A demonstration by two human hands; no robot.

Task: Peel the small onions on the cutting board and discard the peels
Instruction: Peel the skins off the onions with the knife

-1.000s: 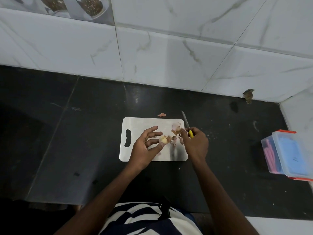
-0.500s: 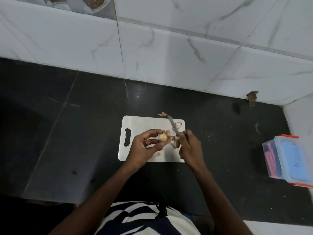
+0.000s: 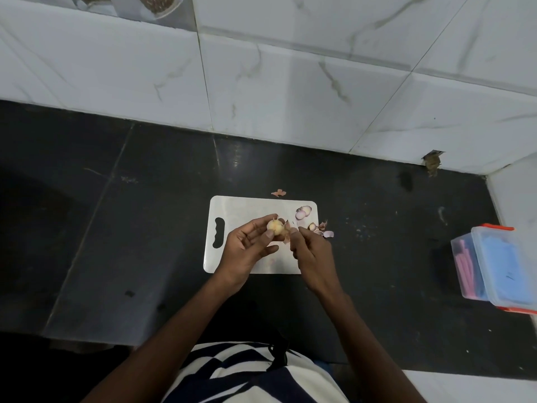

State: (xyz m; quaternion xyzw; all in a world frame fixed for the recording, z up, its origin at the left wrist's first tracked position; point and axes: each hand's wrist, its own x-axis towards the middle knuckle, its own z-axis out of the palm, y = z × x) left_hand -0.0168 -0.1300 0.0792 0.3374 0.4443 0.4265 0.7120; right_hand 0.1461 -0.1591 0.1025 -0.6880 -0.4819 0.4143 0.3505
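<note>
Dark, glossy table (image 3: 122, 228) across the whole lower scene, backed by a white marbled tile wall (image 3: 290, 97). At the middle, a pale cutting board (image 3: 238, 207) with a handle slot at its left end, lying flat with its long side toward the wall.

Above the board, left hand (image 3: 247, 248) with fingers curled, gripping a small onion (image 3: 275, 227) between thumb and fingertips. Onion round, pale yellowish-cream, mostly bare of skin, with a short wisp of root or stem at its top. On its right side, a flap of brownish-pink peel (image 3: 287, 232) hanging loose, not yet fully off.

Just right of that, right hand (image 3: 313, 257), fingertips pinched together at the edge of the hanging peel; grip on the peel likely, though too small to tell for certain. Knife not discernible in this hand.

Farther right, near the board's far right corner, a purple-and-white onion slice or end piece (image 3: 302, 213) lying flat. Below it, at the board's right edge, scattered peel scraps (image 3: 322, 229), pinkish and purple, some on the board, some spilling onto the table. One more small pink scrap (image 3: 279, 193) on the table just beyond the board's far edge.

At the far right, well apart from the board, a clear plastic container (image 3: 499, 266) with an orange-trimmed lid, blue and pink contents inside.
</note>
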